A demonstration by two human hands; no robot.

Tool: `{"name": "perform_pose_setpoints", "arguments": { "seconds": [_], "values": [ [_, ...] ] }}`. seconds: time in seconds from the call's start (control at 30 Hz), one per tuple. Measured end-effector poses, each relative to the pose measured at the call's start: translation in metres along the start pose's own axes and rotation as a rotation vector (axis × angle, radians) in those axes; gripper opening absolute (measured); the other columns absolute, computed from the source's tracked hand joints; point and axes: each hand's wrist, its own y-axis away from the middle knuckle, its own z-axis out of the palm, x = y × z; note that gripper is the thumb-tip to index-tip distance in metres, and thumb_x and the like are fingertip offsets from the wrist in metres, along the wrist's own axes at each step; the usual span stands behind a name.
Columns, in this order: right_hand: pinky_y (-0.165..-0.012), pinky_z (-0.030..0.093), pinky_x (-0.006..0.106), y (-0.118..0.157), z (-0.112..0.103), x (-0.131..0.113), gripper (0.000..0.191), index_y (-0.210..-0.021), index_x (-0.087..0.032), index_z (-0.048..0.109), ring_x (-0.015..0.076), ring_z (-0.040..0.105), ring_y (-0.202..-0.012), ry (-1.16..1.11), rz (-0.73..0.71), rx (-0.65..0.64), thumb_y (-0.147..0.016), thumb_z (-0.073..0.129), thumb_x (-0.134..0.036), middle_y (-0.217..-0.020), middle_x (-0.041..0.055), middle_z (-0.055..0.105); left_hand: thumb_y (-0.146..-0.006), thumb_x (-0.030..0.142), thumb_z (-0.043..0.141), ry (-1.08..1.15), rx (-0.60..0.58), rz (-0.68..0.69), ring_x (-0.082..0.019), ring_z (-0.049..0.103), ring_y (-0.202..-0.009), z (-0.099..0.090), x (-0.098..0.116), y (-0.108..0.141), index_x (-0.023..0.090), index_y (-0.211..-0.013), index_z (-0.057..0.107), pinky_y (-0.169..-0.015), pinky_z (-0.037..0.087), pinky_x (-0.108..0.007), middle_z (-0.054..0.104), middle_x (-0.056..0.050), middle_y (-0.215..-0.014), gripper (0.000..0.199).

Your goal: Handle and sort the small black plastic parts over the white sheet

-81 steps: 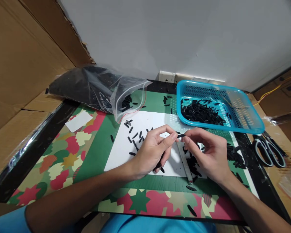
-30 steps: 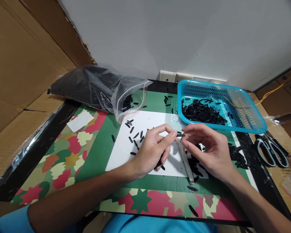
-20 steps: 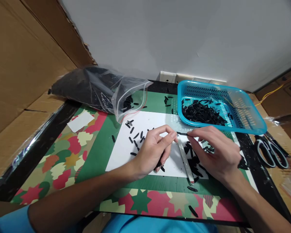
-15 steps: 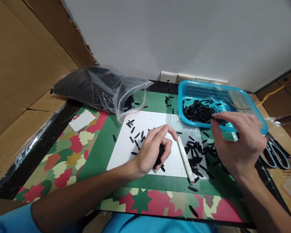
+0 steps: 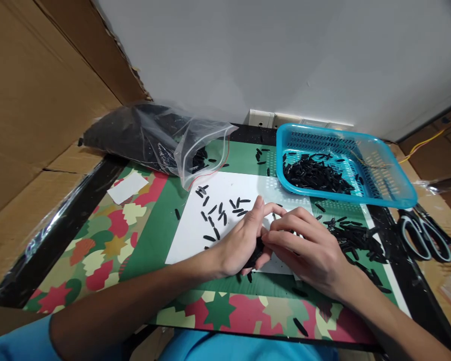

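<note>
My left hand [image 5: 237, 245] is cupped above the white sheet [image 5: 184, 235], its fingers curled round several thin black pieces [image 5: 254, 255]. Meeting it from the right, my right hand [image 5: 311, 245] has thumb and fingertips drawn together at the left palm; anything pinched there is hidden. Loose slender black pieces [image 5: 220, 213] are scattered on the sheet left of my hands. A heap of the same pieces [image 5: 355, 238] lies beyond my right hand. The blue plastic basket [image 5: 346, 197] behind holds a pile of black pieces [image 5: 315, 173].
A zip bag [image 5: 135, 135] full of dark material lies at the back left, its mouth toward the sheet. Scissors [image 5: 423, 235] rest at the right edge. A small white paper [image 5: 128, 187] lies on the patterned mat [image 5: 97, 245]. Cardboard [image 5: 33, 100] stands at the left.
My right hand has come from the basket's front rim down and left to my left hand. The left hand has shifted slightly and still holds black pieces.
</note>
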Motion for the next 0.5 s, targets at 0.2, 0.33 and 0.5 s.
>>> {"name": "perform_pose_setpoints", "arguments": {
  "seconds": [0.2,0.33,0.5],
  "values": [
    [-0.080,0.048,0.035,-0.0041,-0.0093,0.0004,0.008,-0.106,-0.019,0.071,0.0206,0.062,-0.093,-0.151,0.064,-0.156,-0.105,0.064,-0.016,-0.098,0.0057,0.075,-0.099,0.083,0.010,-0.058,-0.058,-0.031,-0.011,0.032,-0.033,0.0016,0.0018,0.0045,0.027,-0.142,0.054,-0.030,0.028,-0.017,0.043,0.008,-0.049,0.083],
    [-0.081,0.047,0.035,-0.0069,-0.0091,-0.0025,0.010,-0.103,-0.018,0.073,0.0200,0.065,-0.091,-0.108,0.048,-0.207,-0.106,0.064,-0.019,-0.095,0.0051,0.075,-0.098,0.084,0.023,-0.085,-0.042,-0.009,-0.011,0.034,-0.034,0.0031,0.0033,0.0058,0.026,-0.130,0.062,-0.028,0.028,-0.018,0.042,0.007,-0.053,0.078],
    [-0.079,0.048,0.032,-0.0066,-0.0035,-0.0032,0.020,-0.098,-0.016,0.072,0.0180,0.064,-0.082,-0.049,-0.037,-0.143,-0.110,0.057,-0.021,-0.088,0.0057,0.073,-0.099,0.082,0.022,-0.079,-0.044,-0.015,-0.011,0.034,-0.032,0.0019,0.0059,0.0047,0.024,-0.130,0.062,-0.028,0.027,-0.018,0.045,0.006,-0.051,0.077]
  ]
}}
